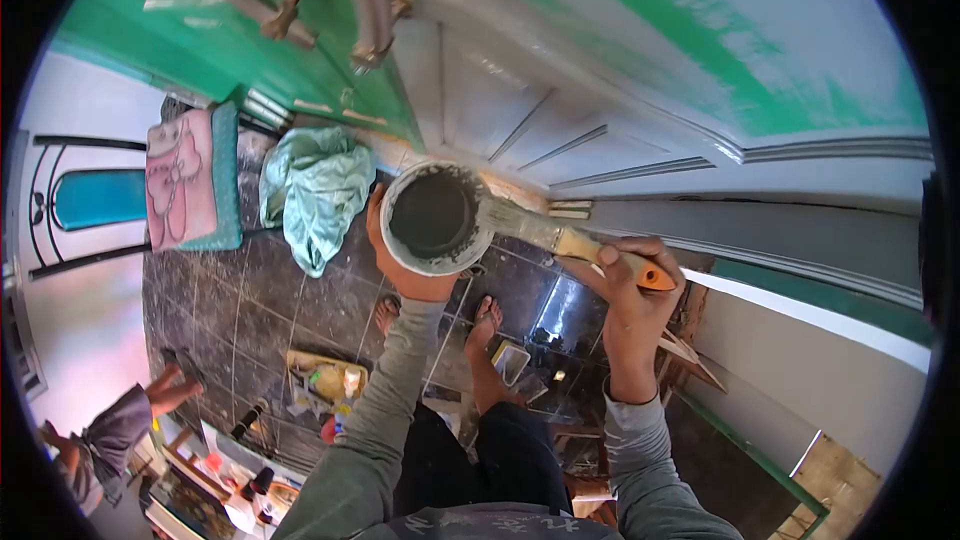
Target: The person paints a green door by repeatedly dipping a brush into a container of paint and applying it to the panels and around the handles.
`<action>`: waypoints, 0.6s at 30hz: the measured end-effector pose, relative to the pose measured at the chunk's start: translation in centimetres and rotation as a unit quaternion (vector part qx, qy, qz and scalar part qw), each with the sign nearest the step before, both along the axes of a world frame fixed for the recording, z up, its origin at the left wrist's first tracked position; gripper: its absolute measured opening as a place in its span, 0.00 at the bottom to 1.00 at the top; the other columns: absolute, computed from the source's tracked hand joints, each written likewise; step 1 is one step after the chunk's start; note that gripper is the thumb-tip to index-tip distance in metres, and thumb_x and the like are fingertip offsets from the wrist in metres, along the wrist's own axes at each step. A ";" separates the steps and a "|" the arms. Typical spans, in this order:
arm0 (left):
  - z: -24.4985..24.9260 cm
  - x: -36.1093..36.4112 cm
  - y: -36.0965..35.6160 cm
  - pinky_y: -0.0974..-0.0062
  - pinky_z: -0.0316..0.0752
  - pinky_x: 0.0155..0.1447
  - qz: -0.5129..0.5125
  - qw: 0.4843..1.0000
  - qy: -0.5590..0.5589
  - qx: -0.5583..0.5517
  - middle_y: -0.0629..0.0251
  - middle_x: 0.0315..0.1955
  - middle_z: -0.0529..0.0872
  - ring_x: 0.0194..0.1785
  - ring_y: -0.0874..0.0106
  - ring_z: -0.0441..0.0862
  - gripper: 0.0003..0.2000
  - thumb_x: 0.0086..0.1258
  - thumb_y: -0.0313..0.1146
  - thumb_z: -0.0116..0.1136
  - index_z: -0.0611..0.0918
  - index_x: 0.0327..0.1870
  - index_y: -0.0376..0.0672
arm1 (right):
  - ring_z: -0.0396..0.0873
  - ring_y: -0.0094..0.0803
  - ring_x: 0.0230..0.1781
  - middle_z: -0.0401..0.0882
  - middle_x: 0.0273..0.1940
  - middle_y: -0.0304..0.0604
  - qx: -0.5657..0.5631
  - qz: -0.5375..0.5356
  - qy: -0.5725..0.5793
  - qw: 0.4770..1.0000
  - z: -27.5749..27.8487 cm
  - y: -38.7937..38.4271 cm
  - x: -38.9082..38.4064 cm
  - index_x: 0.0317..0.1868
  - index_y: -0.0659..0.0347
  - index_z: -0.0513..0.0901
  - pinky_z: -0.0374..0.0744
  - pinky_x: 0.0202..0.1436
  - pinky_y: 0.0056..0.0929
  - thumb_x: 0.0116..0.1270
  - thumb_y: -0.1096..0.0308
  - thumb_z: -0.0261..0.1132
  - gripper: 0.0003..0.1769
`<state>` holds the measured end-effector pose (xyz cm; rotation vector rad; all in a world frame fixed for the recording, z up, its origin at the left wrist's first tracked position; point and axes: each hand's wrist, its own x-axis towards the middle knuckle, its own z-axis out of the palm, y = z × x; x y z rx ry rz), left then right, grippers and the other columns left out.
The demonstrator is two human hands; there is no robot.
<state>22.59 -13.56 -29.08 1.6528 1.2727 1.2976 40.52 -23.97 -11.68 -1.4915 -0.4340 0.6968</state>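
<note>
My left hand [405, 270] is wrapped round a white paint bucket [398, 252] from below and the side. Dark grey paint [432, 210] lies inside it, and smears coat its inner wall. In my right hand [632, 290] is a paintbrush [577, 243] with an orange-tipped handle, fingers closed on the grip. Its bristles rest at the right rim of the bucket. Ahead of both hands stands a door [560, 70], mostly grey with green showing through in streaks. To the left is a green door panel [330, 70] with curved metal handles [370, 10].
A chair [100, 210] on the left carries a pink cushion [182, 180]. Beside it hangs a pale green cloth [315, 190]. On the dark tiled floor [270, 290] sits a yellow tray [300, 365] of supplies. Another person [115, 435] is at the lower left.
</note>
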 end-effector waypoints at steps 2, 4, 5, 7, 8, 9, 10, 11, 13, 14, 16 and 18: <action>-0.2 0.5 -0.1 0.59 0.72 0.75 -0.012 1.000 0.026 0.003 0.50 0.70 0.73 0.72 0.59 0.73 0.57 0.40 0.39 0.90 0.65 0.75 0.35 | 0.77 0.16 0.35 0.84 0.34 0.34 0.017 -0.030 -0.014 0.999 -0.7 -0.6 0.4 0.38 0.66 0.86 0.75 0.39 0.18 0.65 0.75 0.77 0.07; 0.3 1.6 0.0 0.61 0.73 0.74 -0.014 1.000 -0.006 0.000 0.52 0.69 0.74 0.70 0.60 0.76 0.61 0.37 0.36 0.91 0.62 0.77 0.35 | 0.77 0.16 0.35 0.84 0.34 0.34 0.019 -0.045 -0.030 0.998 -1.3 -1.4 0.6 0.38 0.66 0.86 0.75 0.39 0.18 0.66 0.74 0.76 0.07; 0.2 1.7 0.0 0.61 0.73 0.74 -0.019 1.000 0.014 0.002 0.52 0.68 0.75 0.69 0.60 0.77 0.62 0.37 0.35 0.92 0.61 0.77 0.35 | 0.77 0.17 0.31 0.83 0.33 0.35 0.033 -0.059 0.019 0.998 -2.4 -2.0 0.9 0.39 0.65 0.85 0.75 0.35 0.19 0.67 0.72 0.77 0.08; 0.7 2.1 0.1 0.61 0.74 0.74 -0.028 0.999 0.046 0.002 0.52 0.68 0.76 0.69 0.60 0.77 0.63 0.35 0.36 0.92 0.61 0.77 0.35 | 0.78 0.19 0.28 0.83 0.32 0.36 0.031 -0.076 0.054 0.995 -2.0 -1.9 0.4 0.39 0.65 0.85 0.75 0.32 0.20 0.67 0.70 0.77 0.09; 1.0 2.2 0.2 0.61 0.74 0.74 -0.032 0.998 0.062 0.002 0.52 0.68 0.76 0.69 0.60 0.77 0.63 0.35 0.36 0.92 0.61 0.76 0.35 | 0.78 0.20 0.26 0.83 0.32 0.37 0.030 -0.083 0.072 0.993 -1.9 -1.8 0.1 0.39 0.64 0.84 0.75 0.31 0.20 0.67 0.70 0.77 0.10; 1.3 2.4 0.3 0.61 0.74 0.73 -0.032 0.996 0.087 0.013 0.51 0.67 0.76 0.69 0.60 0.77 0.63 0.35 0.36 0.92 0.61 0.76 0.35 | 0.81 0.24 0.25 0.83 0.31 0.39 0.084 -0.087 0.096 0.988 -2.5 -1.6 0.0 0.40 0.64 0.84 0.74 0.27 0.22 0.68 0.69 0.76 0.10; 1.5 2.5 0.5 0.61 0.74 0.73 -0.036 0.995 0.091 0.014 0.51 0.67 0.76 0.69 0.60 0.77 0.62 0.35 0.36 0.92 0.62 0.76 0.34 | 0.82 0.25 0.27 0.84 0.31 0.39 0.094 -0.101 0.099 0.985 -2.7 -1.6 -0.1 0.40 0.65 0.84 0.75 0.27 0.22 0.69 0.70 0.75 0.09; 1.8 2.7 0.7 0.61 0.74 0.73 -0.041 0.995 0.095 0.015 0.51 0.67 0.76 0.69 0.60 0.77 0.62 0.35 0.36 0.92 0.62 0.76 0.34 | 0.84 0.26 0.28 0.84 0.32 0.39 0.104 -0.115 0.102 0.983 -2.8 -1.5 -0.3 0.40 0.65 0.83 0.76 0.27 0.22 0.69 0.70 0.75 0.09; 2.7 3.2 1.3 0.62 0.75 0.72 -0.048 0.995 0.078 0.025 0.52 0.66 0.78 0.67 0.60 0.78 0.58 0.36 0.36 0.91 0.65 0.74 0.34 | 0.87 0.28 0.31 0.85 0.33 0.40 0.111 -0.133 0.097 0.980 -2.6 -1.3 -0.7 0.41 0.66 0.83 0.78 0.28 0.22 0.70 0.70 0.74 0.08; 3.2 3.4 1.5 0.62 0.75 0.72 -0.051 0.996 0.064 0.028 0.52 0.65 0.78 0.67 0.60 0.79 0.57 0.37 0.36 0.91 0.66 0.73 0.35 | 0.88 0.29 0.32 0.85 0.33 0.41 0.109 -0.137 0.089 0.981 -2.4 -1.2 -0.9 0.41 0.66 0.83 0.79 0.29 0.23 0.70 0.71 0.74 0.08; 4.1 3.8 1.9 0.62 0.75 0.71 -0.054 0.998 0.032 0.031 0.53 0.63 0.80 0.65 0.60 0.80 0.54 0.38 0.36 0.90 0.68 0.71 0.35 | 0.89 0.31 0.34 0.85 0.35 0.42 0.110 -0.140 0.083 0.980 -2.1 -1.0 -1.1 0.40 0.66 0.83 0.82 0.31 0.24 0.70 0.71 0.73 0.08; 4.8 4.1 2.3 0.63 0.76 0.70 -0.057 0.998 0.011 0.035 0.54 0.62 0.81 0.63 0.60 0.82 0.51 0.39 0.35 0.89 0.71 0.69 0.35 | 0.89 0.31 0.34 0.86 0.36 0.43 0.116 -0.139 0.090 0.979 -1.8 -1.0 -1.2 0.40 0.67 0.83 0.84 0.33 0.26 0.70 0.72 0.73 0.08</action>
